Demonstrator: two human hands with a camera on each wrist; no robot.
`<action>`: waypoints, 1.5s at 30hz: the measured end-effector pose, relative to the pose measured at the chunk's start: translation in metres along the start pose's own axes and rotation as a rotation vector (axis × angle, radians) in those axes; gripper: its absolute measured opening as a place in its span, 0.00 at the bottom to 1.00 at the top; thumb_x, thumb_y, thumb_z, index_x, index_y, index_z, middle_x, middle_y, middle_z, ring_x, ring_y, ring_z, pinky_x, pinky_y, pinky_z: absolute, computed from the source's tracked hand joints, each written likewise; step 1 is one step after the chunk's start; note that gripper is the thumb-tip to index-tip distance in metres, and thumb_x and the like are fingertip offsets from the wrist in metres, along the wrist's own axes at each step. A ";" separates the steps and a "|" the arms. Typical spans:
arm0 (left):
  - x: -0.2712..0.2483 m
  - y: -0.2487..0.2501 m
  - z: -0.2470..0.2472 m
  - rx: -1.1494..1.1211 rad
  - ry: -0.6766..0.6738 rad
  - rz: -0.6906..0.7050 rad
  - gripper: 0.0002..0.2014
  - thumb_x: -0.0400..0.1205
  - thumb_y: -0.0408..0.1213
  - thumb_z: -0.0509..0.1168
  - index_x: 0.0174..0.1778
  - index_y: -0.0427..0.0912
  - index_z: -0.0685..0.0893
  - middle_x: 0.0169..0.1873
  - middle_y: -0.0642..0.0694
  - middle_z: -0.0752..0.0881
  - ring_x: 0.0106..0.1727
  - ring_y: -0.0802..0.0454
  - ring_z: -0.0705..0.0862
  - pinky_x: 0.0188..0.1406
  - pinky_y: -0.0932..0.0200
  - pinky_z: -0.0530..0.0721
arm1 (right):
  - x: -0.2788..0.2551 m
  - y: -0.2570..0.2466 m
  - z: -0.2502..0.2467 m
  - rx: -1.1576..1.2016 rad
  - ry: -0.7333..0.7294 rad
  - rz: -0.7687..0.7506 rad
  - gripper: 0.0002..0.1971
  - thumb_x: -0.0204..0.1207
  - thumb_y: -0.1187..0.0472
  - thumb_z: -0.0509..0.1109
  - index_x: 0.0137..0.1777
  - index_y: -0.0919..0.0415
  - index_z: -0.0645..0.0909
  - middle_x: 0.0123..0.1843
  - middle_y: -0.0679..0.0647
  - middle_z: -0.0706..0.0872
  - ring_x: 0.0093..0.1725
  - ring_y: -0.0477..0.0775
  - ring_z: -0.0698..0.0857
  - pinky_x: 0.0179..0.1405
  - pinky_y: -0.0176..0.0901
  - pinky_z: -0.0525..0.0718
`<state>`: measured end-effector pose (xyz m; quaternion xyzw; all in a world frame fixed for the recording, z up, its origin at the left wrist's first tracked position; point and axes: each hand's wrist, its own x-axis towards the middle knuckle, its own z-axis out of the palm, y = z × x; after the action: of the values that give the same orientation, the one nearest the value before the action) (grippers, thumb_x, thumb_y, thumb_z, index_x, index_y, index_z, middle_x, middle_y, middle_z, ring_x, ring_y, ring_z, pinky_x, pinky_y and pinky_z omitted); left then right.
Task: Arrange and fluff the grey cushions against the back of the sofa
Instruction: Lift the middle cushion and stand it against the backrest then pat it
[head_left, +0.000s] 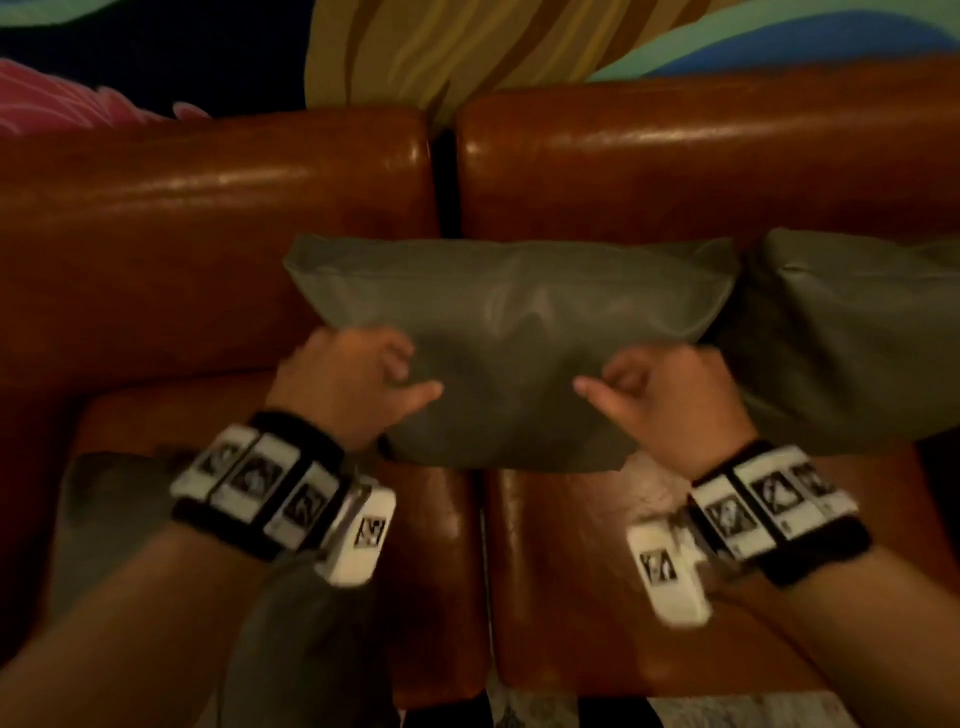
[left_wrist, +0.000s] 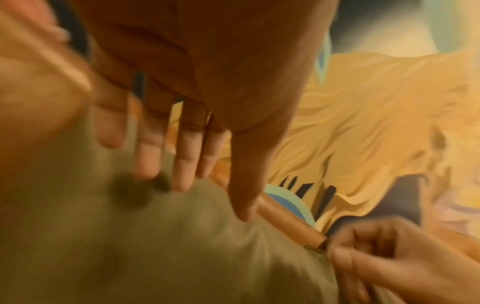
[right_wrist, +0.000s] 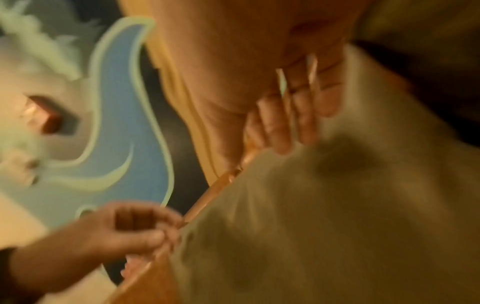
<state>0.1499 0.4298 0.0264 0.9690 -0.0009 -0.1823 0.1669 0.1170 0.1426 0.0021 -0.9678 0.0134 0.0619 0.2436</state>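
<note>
Left hand (head_left: 347, 384) and right hand (head_left: 670, 397) flanking the grey cushion (head_left: 511, 332), propped against the sofa (head_left: 218, 208) backrest; fingers partly curled at its lower corners, thumbs out, actual pinch impossible to tell through blur. Likely to slide forward on slick, glossy brown leather. Soft, smooth, plump rectangle; second cushion (head_left: 852, 332) just right.

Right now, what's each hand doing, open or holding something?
Left hand: open, fingers straight on the middle grey cushion.
Right hand: open, fingers against the same cushion.
</note>
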 end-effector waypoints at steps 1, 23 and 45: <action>0.010 0.013 -0.017 0.008 0.047 0.113 0.32 0.64 0.62 0.79 0.62 0.56 0.84 0.58 0.53 0.88 0.63 0.45 0.85 0.65 0.44 0.82 | 0.013 -0.010 -0.013 0.029 0.071 -0.132 0.23 0.66 0.35 0.75 0.48 0.54 0.88 0.41 0.53 0.90 0.47 0.60 0.88 0.47 0.52 0.85; 0.025 0.009 -0.009 0.413 0.342 0.356 0.51 0.59 0.57 0.81 0.79 0.57 0.67 0.58 0.42 0.83 0.57 0.36 0.80 0.54 0.38 0.72 | 0.053 -0.028 -0.012 -0.534 0.084 -0.368 0.57 0.52 0.39 0.85 0.82 0.44 0.63 0.65 0.57 0.81 0.60 0.67 0.78 0.58 0.65 0.71; 0.063 0.011 0.007 0.471 -0.169 0.293 0.74 0.53 0.72 0.78 0.83 0.64 0.31 0.88 0.46 0.39 0.88 0.41 0.38 0.82 0.27 0.41 | 0.083 -0.009 0.010 -0.467 -0.403 -0.177 0.75 0.49 0.29 0.83 0.84 0.37 0.29 0.90 0.53 0.41 0.88 0.68 0.41 0.81 0.78 0.42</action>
<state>0.2068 0.4133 0.0019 0.9519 -0.1971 -0.2313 -0.0387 0.1991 0.1559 -0.0124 -0.9632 -0.1338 0.2325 0.0170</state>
